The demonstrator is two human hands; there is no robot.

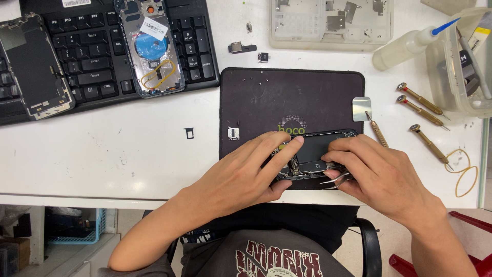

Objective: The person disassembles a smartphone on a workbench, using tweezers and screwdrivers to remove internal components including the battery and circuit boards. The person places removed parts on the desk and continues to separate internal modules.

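An opened phone (313, 154) with its dark board and battery exposed lies on a black work mat (287, 97) near the table's front edge. My left hand (246, 174) rests over the phone's left side, fingers pressing on its frame and inner parts. My right hand (382, 177) covers the phone's right side and grips metal tweezers (335, 179), whose tips point left under the palm toward the phone's lower edge.
A black keyboard (97, 61) at the back left carries a phone back housing (154, 46) and a detached screen (36, 66). Several brass-handled screwdrivers (423, 110), a metal pry tool (362, 107), a clear parts tray (330, 23), a squeeze bottle (405, 46), rubber bands (464, 172) and a tiny SIM tray (189, 133) lie around.
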